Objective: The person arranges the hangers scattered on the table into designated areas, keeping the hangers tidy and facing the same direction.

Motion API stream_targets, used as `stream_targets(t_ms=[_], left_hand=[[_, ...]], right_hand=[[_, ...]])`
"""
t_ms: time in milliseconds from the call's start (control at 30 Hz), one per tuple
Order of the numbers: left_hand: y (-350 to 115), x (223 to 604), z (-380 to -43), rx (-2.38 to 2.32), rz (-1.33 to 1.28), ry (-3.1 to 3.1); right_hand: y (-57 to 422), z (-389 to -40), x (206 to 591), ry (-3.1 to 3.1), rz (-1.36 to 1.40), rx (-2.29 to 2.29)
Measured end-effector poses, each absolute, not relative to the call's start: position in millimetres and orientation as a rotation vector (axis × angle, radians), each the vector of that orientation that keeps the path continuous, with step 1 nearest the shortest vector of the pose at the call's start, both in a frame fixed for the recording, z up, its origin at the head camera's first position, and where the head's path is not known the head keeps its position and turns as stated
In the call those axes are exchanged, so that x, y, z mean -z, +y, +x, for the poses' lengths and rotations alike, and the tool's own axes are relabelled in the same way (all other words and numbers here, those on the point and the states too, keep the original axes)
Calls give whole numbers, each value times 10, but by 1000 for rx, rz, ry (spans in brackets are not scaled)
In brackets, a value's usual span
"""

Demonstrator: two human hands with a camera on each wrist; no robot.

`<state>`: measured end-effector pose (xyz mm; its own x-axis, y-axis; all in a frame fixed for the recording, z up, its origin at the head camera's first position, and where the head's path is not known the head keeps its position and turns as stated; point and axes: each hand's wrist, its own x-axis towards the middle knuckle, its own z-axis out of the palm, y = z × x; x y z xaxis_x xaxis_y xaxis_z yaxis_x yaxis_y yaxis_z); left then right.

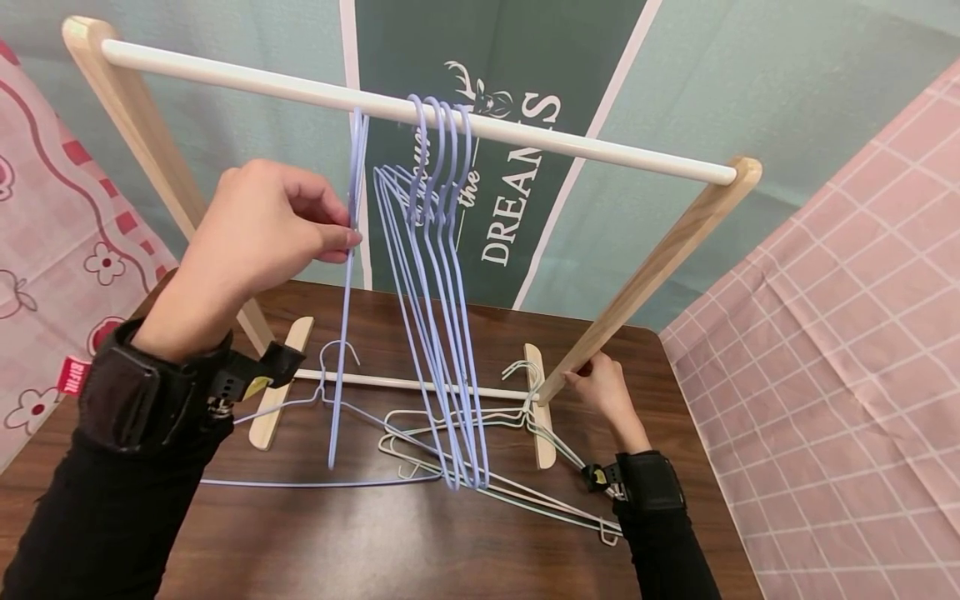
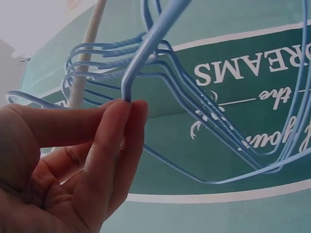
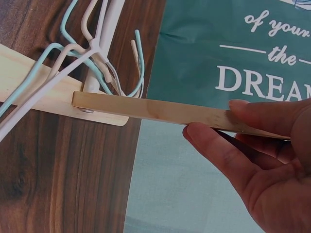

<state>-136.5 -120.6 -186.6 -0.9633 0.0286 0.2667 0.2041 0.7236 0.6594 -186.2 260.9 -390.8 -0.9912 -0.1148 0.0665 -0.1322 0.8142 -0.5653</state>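
Observation:
My left hand [image 1: 258,229] pinches a periwinkle-blue clothes hanger [image 1: 343,325] between thumb and fingertips. The hanger is seen edge-on in the head view, its top reaching the white rail [image 1: 262,81] of a garment rack. In the left wrist view, the fingertips grip a bent corner of its wire [image 2: 138,63]. Several matching blue hangers [image 1: 452,171] hang by their hooks just right of it, close together. Low on the right, my right hand [image 1: 603,387] grips the rack's wooden upright [image 1: 652,275], thumb and fingers on opposite sides in the right wrist view.
On the brown table [image 1: 300,542], a blue hanger [image 1: 322,484] lies under the rack at left. Several pale green and whitish hangers [image 1: 517,421] lie overlapping at right, their hooks by the wooden foot [image 1: 546,446]. A lower crossbar [image 1: 405,382] joins the feet. Pink checked cloth [image 1: 840,333] borders the right.

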Motion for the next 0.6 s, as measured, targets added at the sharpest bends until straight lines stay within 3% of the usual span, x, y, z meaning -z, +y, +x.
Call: stream_targets(t_ms=[600], left_hand=[[-1130, 1755, -1435, 1084, -218, -2670]], right_hand=[[2615, -1872, 3915, -2955, 207, -921]])
